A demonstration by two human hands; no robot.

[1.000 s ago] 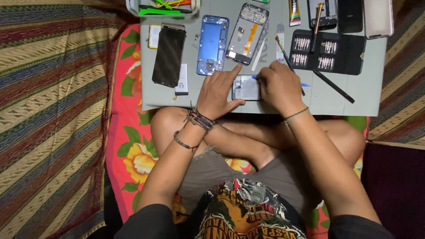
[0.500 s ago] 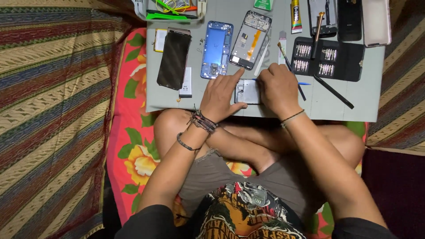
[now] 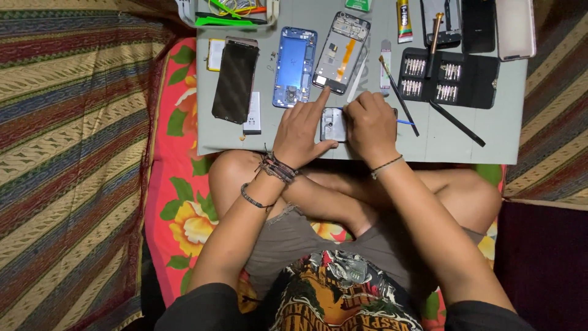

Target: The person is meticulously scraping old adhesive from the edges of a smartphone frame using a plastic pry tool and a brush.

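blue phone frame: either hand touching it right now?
No. The blue phone frame lies apart, up the grey board; the left hand and right hand both rest on a small grey part.

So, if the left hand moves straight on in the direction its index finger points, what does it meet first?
Most likely the opened phone frame with the orange ribbon cable. The left hand points its index finger up the grey board, and the fingertip lies just below that frame's lower edge, possibly already touching it.
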